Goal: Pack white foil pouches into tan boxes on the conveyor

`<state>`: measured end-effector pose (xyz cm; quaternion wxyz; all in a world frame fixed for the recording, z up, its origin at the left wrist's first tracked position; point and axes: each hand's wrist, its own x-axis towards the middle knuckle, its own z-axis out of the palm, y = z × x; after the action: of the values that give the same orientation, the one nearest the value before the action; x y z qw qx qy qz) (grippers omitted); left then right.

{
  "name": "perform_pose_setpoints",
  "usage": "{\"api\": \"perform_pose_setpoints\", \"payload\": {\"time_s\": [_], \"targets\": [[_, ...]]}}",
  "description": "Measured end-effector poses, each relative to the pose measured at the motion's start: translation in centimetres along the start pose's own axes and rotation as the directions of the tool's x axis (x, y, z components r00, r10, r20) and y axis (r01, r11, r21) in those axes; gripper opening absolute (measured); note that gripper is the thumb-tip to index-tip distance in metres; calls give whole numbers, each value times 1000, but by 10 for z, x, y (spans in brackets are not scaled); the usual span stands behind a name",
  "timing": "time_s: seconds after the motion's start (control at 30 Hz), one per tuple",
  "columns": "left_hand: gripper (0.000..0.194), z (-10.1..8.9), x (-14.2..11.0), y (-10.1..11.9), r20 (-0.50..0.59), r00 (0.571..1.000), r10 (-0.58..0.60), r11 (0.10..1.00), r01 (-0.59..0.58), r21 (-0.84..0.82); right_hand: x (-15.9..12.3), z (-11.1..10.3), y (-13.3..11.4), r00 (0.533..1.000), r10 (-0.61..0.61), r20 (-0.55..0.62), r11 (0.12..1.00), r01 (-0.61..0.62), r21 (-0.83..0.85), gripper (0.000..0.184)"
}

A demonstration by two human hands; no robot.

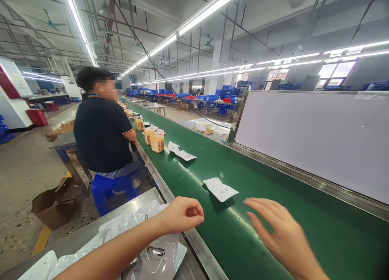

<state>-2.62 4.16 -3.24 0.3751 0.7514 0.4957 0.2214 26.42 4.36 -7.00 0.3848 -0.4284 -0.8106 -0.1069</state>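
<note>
My left hand (182,214) hovers over the metal edge of the green conveyor belt (273,215), its fingers curled into a loose fist with nothing visible in them. My right hand (279,231) is stretched out flat above the belt, fingers apart and slightly blurred, holding nothing. A flat white pouch (220,189) lies on the belt just beyond both hands. Under my left forearm, several white plastic bags (158,251) lie on a steel side table.
A person in a dark shirt (101,134) sits on a blue stool (112,189) at the belt's left side. Two white pouches (180,151) and several orange boxes (157,142) lie farther down the belt. A white panel (319,138) borders the right. An open cardboard box (56,203) sits on the floor.
</note>
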Motion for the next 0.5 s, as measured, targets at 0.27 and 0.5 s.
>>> {"api": "perform_pose_setpoints", "payload": {"time_s": [0.27, 0.5], "targets": [[48, -79, 73, -115, -695, 701, -157, 906, 382, 181, 15, 154, 38, 831, 283, 478, 943, -148, -300, 51], [113, -154, 173, -192, -818, 346, -459, 785, 590, -191, -28, 147, 70, 849, 176, 498, 983, -121, -140, 74]]}}
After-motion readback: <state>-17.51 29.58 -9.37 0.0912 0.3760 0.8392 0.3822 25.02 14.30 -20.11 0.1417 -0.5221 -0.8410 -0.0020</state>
